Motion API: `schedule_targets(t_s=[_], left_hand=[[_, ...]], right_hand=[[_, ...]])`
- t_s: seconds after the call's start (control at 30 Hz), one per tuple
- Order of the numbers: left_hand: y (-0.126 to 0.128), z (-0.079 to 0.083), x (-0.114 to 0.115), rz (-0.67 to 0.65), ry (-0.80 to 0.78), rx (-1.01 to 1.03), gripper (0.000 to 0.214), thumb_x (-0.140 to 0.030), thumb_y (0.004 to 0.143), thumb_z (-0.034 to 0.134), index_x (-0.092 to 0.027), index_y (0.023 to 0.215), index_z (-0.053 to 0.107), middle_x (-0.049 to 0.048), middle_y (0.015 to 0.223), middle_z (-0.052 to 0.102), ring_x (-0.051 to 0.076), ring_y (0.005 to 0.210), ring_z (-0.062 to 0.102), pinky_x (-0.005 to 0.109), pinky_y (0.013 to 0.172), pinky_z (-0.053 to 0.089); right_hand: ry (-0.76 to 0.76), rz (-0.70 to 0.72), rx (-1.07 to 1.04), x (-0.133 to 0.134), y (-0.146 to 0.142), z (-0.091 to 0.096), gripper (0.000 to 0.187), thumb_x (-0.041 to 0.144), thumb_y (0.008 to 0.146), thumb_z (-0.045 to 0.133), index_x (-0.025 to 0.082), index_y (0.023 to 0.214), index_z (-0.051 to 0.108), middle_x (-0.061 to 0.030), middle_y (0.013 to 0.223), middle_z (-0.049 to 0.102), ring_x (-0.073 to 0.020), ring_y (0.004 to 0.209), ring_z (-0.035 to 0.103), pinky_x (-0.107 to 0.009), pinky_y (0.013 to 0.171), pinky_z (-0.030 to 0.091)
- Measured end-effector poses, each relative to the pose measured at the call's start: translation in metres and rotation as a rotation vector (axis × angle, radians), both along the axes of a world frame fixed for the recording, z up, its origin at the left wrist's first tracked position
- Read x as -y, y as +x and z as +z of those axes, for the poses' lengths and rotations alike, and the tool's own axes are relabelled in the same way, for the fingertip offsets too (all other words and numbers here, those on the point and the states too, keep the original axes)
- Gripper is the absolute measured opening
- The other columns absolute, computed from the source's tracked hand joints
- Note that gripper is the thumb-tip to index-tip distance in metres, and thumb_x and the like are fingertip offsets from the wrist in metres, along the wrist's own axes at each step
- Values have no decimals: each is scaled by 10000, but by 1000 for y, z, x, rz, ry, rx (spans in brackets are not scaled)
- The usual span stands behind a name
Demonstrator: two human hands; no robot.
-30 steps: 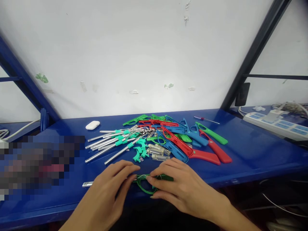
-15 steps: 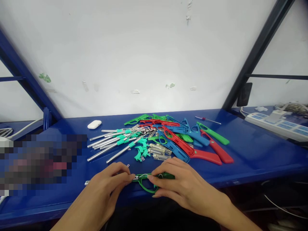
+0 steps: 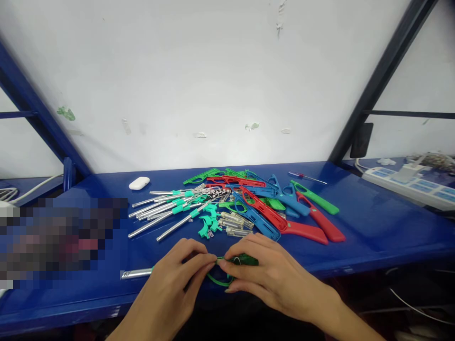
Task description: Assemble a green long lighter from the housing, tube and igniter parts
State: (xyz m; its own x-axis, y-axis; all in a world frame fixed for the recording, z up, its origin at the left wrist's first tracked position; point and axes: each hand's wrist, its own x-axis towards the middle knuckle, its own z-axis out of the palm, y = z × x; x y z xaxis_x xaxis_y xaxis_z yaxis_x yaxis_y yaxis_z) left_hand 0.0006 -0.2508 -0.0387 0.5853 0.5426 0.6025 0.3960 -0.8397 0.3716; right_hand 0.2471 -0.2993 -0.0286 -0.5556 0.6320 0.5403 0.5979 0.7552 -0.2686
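Note:
At the table's front edge, my two hands work on a green lighter shell (image 3: pixel 219 283), whose trigger loop hangs below my fingers. My right hand (image 3: pixel 266 270) is closed around its handle end, thumb and forefinger pinched by a thin white wire. My left hand (image 3: pixel 185 270) pinches the shell just left of the right fingertips, covering its front. A silver lighter tube (image 3: pixel 137 273) sticks out to the left behind my left hand. Whatever lies between the fingertips is hidden.
Behind my hands lie silver tubes with teal collars (image 3: pixel 170 210), teal triggers (image 3: pixel 209 222), clear fuel tanks (image 3: pixel 236 222) and red, blue and green shells (image 3: pixel 265 208). A screwdriver (image 3: pixel 307 177) and white earbud case (image 3: pixel 139 183) lie farther back; a power strip (image 3: pixel 412 182) is at right.
My left hand has slid right along the shell, its fingertips now meeting those of my right hand. More of the silver tube shows at left. My right hand has barely moved.

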Motion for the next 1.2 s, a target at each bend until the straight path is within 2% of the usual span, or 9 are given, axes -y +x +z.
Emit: schedule_targets(t_s=[0.17,0.37,0.53,0.7,0.8,0.9,1.03,1.2], left_hand=[[0,4,1,5,45,4,197,-143,1092,567,-260,1107,725,-10,993,699,113,832,719,199,748,589],[1,4,0,1,104,-46,230,-136,1112,501,-243,1083,703,10,980,689,137,803,686,230,689,570],[3,3,4,37,128,-94,261,-111,1112,448,-228,1061,676,30,983,675,175,831,661,274,714,585],[2,2,8,47,145,-123,268,-104,1114,423,-221,1067,660,37,983,662,190,842,636,292,730,589],[2,1,7,51,147,-156,270,-89,1111,416,-217,1095,653,40,1000,655,194,853,622,297,741,585],[2,0,6,56,145,-178,268,-94,1115,410,-214,1100,650,43,1009,652,199,865,621,307,755,589],[1,0,8,65,143,-189,273,-114,1125,394,-226,1106,643,40,1017,658,198,871,644,307,760,602],[-1,-1,15,73,123,-148,155,-286,1132,504,-239,1208,631,57,1083,655,217,934,699,334,817,634]], right_hand=[[3,-16,2,0,1,-2,261,348,1072,676,215,1279,764,-48,1121,751,-179,959,664,-319,886,555],[-1,-20,-4,0,1,-6,279,375,1085,653,227,1293,766,-58,1102,762,-191,961,677,-335,874,554],[-34,-34,-37,-1,0,-8,256,375,1056,701,255,1270,773,-29,1119,770,-191,989,684,-349,888,520],[-57,-85,-185,1,2,-6,412,441,1018,747,278,1394,703,-16,1061,791,-197,978,705,-364,949,530],[-148,-157,-304,5,6,-1,271,328,1030,757,270,1295,745,-19,1120,800,-197,1054,713,-344,979,540],[-187,-147,-282,7,11,3,114,238,1032,731,258,1110,811,-15,1094,793,-188,1028,709,-334,949,547],[-162,-90,-211,5,13,2,108,242,1030,733,238,1047,840,-29,1120,787,-188,1036,705,-339,948,543],[-145,-72,-208,4,11,0,96,240,1032,735,215,1027,828,-31,1100,786,-185,1025,705,-341,974,532]])
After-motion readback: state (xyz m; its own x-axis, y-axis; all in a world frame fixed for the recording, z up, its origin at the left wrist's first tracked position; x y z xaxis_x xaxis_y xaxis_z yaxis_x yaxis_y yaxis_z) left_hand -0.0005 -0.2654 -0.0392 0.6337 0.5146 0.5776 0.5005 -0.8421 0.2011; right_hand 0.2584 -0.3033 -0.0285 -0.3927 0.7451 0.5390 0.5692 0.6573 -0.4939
